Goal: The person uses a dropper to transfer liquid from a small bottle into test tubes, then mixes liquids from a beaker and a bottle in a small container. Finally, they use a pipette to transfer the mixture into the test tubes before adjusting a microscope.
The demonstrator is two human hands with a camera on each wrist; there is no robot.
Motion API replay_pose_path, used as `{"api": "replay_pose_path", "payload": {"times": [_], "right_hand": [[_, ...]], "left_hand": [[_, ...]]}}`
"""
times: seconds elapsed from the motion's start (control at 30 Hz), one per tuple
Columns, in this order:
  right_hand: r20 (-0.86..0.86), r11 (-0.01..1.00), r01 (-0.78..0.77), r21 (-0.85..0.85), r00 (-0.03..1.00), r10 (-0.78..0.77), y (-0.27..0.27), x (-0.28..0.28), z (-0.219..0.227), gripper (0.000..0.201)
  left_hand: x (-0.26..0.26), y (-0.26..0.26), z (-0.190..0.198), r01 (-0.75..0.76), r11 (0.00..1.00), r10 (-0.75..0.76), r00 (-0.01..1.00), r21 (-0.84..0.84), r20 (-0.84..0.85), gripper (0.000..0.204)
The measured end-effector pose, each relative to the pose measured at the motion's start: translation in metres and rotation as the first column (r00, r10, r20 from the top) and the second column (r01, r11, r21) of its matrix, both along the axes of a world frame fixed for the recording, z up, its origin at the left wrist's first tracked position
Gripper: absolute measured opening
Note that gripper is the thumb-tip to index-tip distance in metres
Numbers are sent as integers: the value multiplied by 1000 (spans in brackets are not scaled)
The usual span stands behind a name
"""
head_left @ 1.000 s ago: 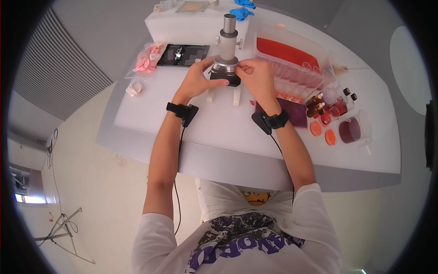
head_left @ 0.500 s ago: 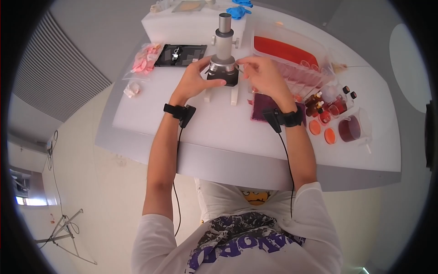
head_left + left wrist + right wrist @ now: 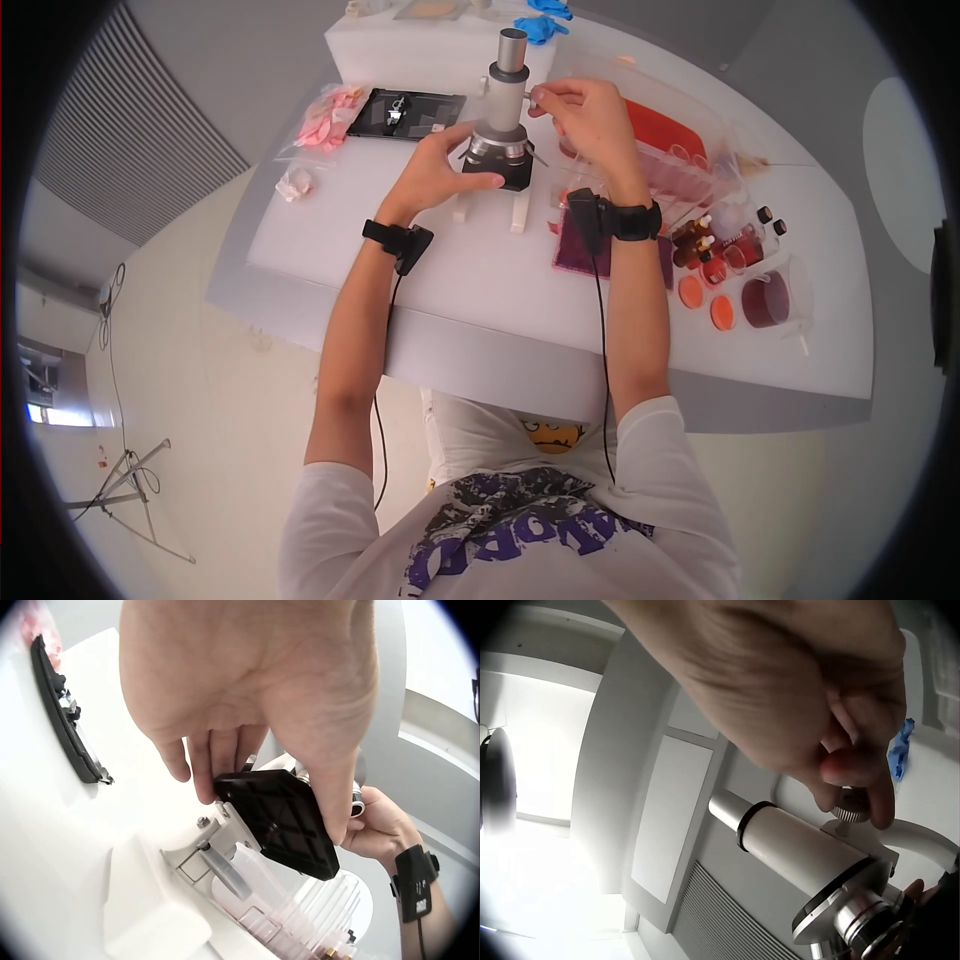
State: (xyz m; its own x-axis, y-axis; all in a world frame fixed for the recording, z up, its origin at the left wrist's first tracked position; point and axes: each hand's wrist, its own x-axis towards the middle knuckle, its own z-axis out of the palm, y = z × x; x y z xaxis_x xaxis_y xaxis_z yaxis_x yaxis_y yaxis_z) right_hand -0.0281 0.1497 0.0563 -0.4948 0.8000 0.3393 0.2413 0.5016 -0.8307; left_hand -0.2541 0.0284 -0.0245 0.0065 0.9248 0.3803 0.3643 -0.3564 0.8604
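A microscope (image 3: pixel 506 105) with a pale tube and silver objective lenses (image 3: pixel 866 922) stands upright on the table. My left hand (image 3: pixel 428 180) holds its square black stage (image 3: pixel 277 825), thumb along one edge and fingers at the opposite side. My right hand (image 3: pixel 595 125) is raised beside the tube. Its fingers pinch the ridged focus knob (image 3: pixel 851 806) there, as the right wrist view shows. The underside of the stage faces the left wrist camera.
Left of the microscope lie a black case (image 3: pixel 400 115) and a bag of pink material (image 3: pixel 328 118). To the right are a tub of red liquid (image 3: pixel 665 130), dropper bottles (image 3: pixel 692 240), a purple-liquid beaker (image 3: pixel 768 300) and a dark purple pad (image 3: pixel 580 245). Blue gloves (image 3: pixel 540 28) rest behind.
My right hand has left the side of the objectives and gone up to the focus knob beside the tube. The left hand stays at the stage.
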Motion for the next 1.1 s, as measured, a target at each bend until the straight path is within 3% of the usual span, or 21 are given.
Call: {"api": "replay_pose_path", "payload": {"times": [0.2, 0.43, 0.63, 0.7, 0.8, 0.93, 1.1], "right_hand": [[-40, 994, -4, 111, 999, 8, 6, 1, -7, 32], [49, 995, -41, 87, 998, 37, -3, 3, 5, 36], [36, 998, 18, 57, 999, -20, -4, -4, -4, 35], [66, 987, 44, 155, 996, -55, -6, -6, -5, 40], [53, 986, 84, 141, 994, -93, -11, -9, -4, 35], [41, 990, 69, 126, 996, -74, -14, -10, -4, 38], [133, 982, 87, 168, 985, -110, -8, -12, -8, 42]], "left_hand": [[1, -1, 1, -3, 1000, 3, 1000, 3, 6, 82], [1, 1, -2, -12, 1000, 12, 1000, 2, -1, 87], [2, 0, 0, -20, 1000, 20, 1000, -9, -12, 88], [2, 0, -2, -15, 1000, 15, 1000, -12, -4, 88], [0, 0, -2, 5, 1000, -5, 1000, -24, -5, 87], [1, -1, 1, 7, 999, -7, 1000, -35, -13, 86], [1, -1, 0, 8, 999, -8, 1000, -35, 1, 83]]}}
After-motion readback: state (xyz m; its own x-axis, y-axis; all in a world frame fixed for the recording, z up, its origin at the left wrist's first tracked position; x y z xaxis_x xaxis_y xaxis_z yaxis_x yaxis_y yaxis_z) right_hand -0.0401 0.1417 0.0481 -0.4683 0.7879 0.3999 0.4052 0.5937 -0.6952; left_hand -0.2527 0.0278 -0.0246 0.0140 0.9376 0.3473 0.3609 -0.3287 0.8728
